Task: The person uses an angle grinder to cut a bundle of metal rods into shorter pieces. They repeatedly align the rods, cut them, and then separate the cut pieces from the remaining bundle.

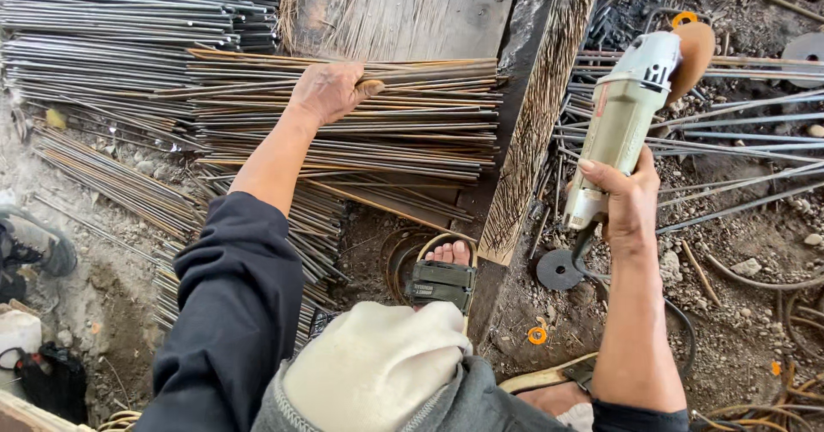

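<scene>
My left hand (329,90) presses down on a thick bundle of thin steel rods (403,119), whose cut ends lie along a dark wooden block (536,106). My right hand (625,205) grips the pale grey body of an angle grinder (622,119). It is held up to the right of the block, with its worn brown disc (693,54) pointing away from me. My sandalled foot (445,277) rests at the near end of the block, below the rods.
More rod bundles (129,20) are stacked at the far left and spill down over the dirt. Loose rods (738,132) and spent cutting discs (558,269) lie on the ground at right. Another person's shoe (34,243) shows at the left edge.
</scene>
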